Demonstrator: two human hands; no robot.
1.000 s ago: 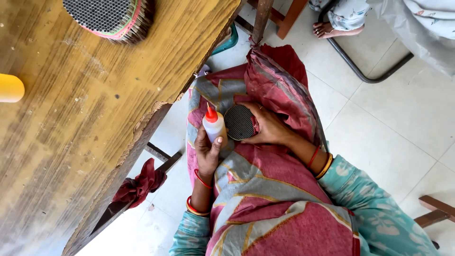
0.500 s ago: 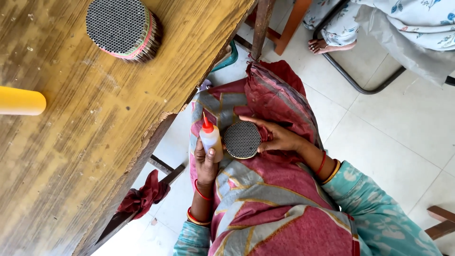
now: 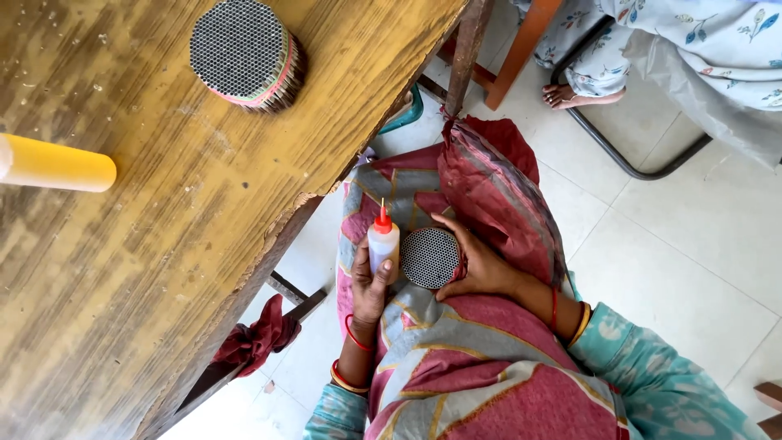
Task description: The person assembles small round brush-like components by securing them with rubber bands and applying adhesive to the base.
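My left hand [image 3: 371, 289] holds a small white glue bottle [image 3: 383, 246] with a red nozzle, upright above my lap. My right hand [image 3: 481, 265] grips a round dark mesh disc [image 3: 429, 257] right beside the bottle, its perforated face turned up. Both hands rest over red, grey and pink patterned cloth [image 3: 481, 187] on my lap. Red bangles circle both wrists. On the wooden table [image 3: 163, 244] at the upper left stands a stack of similar mesh discs [image 3: 244, 53] with pink and brown edges.
A yellow cylinder [image 3: 57, 163] lies at the table's left edge. A red rag [image 3: 257, 342] hangs on the table frame below. Another seated person's bare foot [image 3: 570, 94] and floral clothing show at the top right, near a dark metal chair frame [image 3: 627, 155] on white floor tiles.
The view has shifted, so the disc stack and yellow cylinder show more fully. My hands, the bottle and the disc sit lower in my lap, with the disc still beside the bottle.
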